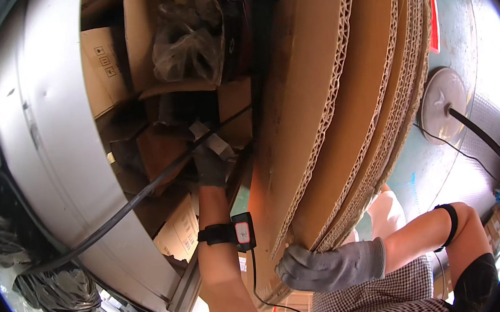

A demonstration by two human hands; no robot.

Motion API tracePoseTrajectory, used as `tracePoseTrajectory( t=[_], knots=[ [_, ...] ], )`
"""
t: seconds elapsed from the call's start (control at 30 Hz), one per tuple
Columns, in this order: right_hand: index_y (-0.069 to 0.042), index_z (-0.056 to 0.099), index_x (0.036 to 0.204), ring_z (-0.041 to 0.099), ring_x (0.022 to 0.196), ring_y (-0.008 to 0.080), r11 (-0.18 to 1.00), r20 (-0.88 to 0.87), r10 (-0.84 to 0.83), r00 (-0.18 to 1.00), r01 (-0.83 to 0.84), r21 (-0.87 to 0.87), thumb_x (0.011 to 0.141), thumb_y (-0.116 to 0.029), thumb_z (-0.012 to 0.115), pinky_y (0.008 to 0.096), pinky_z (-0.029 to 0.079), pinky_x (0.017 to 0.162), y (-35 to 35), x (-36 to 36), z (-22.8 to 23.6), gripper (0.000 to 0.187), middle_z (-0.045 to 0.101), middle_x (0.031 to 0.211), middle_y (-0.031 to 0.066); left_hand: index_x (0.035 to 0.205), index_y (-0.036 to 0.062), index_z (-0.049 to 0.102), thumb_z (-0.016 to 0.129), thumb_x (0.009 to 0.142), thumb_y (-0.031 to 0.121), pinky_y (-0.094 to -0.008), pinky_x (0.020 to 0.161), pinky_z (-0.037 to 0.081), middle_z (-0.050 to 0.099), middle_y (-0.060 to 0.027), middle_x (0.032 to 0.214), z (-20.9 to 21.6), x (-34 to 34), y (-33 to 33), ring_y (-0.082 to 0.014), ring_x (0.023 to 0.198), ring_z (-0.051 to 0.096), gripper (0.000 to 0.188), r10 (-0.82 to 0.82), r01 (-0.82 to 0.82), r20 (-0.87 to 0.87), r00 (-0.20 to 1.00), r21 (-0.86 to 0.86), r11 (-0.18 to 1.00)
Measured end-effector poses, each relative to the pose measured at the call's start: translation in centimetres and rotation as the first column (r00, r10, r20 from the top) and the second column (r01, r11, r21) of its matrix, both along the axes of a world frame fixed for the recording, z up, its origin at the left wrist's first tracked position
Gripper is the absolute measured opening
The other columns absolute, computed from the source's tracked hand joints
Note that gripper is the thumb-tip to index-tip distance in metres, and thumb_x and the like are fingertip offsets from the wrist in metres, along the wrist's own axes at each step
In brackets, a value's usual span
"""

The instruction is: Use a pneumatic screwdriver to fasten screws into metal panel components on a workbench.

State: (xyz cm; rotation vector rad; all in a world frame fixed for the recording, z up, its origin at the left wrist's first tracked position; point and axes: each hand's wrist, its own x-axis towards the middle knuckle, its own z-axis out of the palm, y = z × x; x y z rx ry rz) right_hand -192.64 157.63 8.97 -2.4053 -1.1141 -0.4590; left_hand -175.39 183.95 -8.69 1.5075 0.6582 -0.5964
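My right hand [329, 267], in a grey glove, is closed round the lower corner of several thick corrugated cardboard sheets [342, 103]. The sheets stand on edge and lean side by side, fanned apart toward the top. My left hand [208, 165], in a dark glove, reaches into the shadowed space left of the sheets. Close to its fingers is a small pale block-like piece [220, 147]; shadow hides whether the hand grips it. A black cable [161, 180] runs slantwise past that hand.
A long white panel [61, 127] borders the left side. Behind it are cardboard boxes [103, 68], one open with crumpled clear plastic [184, 53]. At right, a round metal base [443, 105] with a black pole stands on the green floor [447, 31]. Black plastic bagging [60, 291] lies lower left.
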Motion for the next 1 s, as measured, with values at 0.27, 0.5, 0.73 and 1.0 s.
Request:
tracePoseTrajectory(
  t=[0.27, 0.5, 0.73, 1.0],
  knots=[
    [-0.003, 0.053, 0.097, 0.053, 0.096, 0.0209, 0.998, -0.005, 0.05, 0.999, -0.05, -0.039, 0.076, -0.017, 0.049, 0.0366, 0.04, 0.095, 0.4, 0.4, 0.9, 0.026, 0.051, 0.094, 0.0051, 0.113, 0.007, 0.05, 0.045, 0.09, 0.041, -0.0351, 0.079, 0.051, 0.058, -0.0093, 0.103, -0.5, 1.5, 3.6, -0.0215, 0.091, 0.06, 0.041, 0.075, -0.072, 0.042, 0.996, -0.057, 0.996],
    [-0.005, 0.054, 0.092, 0.052, 0.093, 0.0205, 0.999, -0.038, 0.028, 0.999, -0.026, 0.037, 0.072, -0.018, 0.052, 0.0332, 0.038, 0.094, 0.9, -0.6, 0.2, 0.025, 0.05, 0.091, 0.0023, 0.1, 0.0094, 0.051, 0.048, 0.081, 0.024, -0.0323, 0.06, 0.052, 0.057, -0.0064, 0.082, 6.2, 5.9, 0.1, -0.0183, 0.07, 0.059, 0.025, 0.145, -0.108, 0.253, 0.956, -0.154, 0.982],
    [-0.005, 0.054, 0.091, 0.053, 0.091, 0.0198, 0.999, -0.039, 0.013, 0.999, -0.012, 0.038, 0.068, -0.019, 0.055, 0.0333, 0.039, 0.095, 1.3, -0.5, -0.4, 0.027, 0.05, 0.088, 0.0014, 0.096, 0.0126, 0.054, 0.046, 0.082, 0.029, -0.0358, 0.062, 0.05, 0.058, -0.0056, 0.081, 4.4, 2.7, 1.6, -0.0203, 0.07, 0.059, 0.023, 0.254, -0.27, 0.118, 0.96, 0.149, 0.951],
    [-0.011, 0.06, 0.095, 0.056, 0.091, 0.0129, 0.999, -0.01, -0.023, 1.0, 0.024, 0.041, 0.07, -0.019, 0.058, 0.0289, 0.044, 0.091, 1.3, -0.3, 0.3, 0.026, 0.055, 0.087, -0.0024, 0.1, 0.0092, 0.053, 0.046, 0.089, 0.027, -0.034, 0.073, 0.047, 0.055, -0.0067, 0.09, 3.7, 2.6, 14.0, -0.0171, 0.079, 0.054, 0.022, 0.05, -0.361, 0.594, 0.803, 0.418, 0.834]
  ],
)
